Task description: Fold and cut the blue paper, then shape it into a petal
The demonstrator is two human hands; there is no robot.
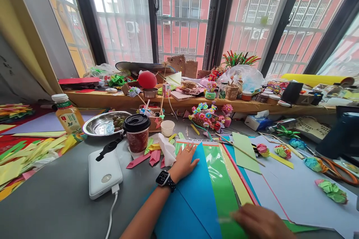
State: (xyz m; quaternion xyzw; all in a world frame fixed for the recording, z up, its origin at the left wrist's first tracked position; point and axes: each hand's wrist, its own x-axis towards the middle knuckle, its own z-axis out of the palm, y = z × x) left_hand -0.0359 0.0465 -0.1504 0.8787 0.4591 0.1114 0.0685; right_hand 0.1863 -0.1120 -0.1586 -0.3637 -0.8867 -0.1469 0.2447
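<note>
My left hand (185, 160) lies flat with its fingers spread, pressing on the upper part of a large blue paper sheet (190, 194). A diagonal line crosses this sheet. Beneath it, on the right, shows a clear plastic packet of green paper (214, 171). Over the packet's lower right edge is my right hand (255, 220), blurred, its fingers curled together. A faint pale streak extends left from its fingertips; what it is I cannot make out. Yellow paper (238, 179) and other coloured sheets lie just beyond the packet's right side.
On the left stand a white power bank (105, 175) with a cable, a lidded coffee cup (136, 134), a drink bottle (67, 114) and a metal plate (98, 124). Crumpled paper flowers (332, 190) and orange-handled scissors (340, 171) lie to the right. A cluttered ledge (179, 101) runs behind.
</note>
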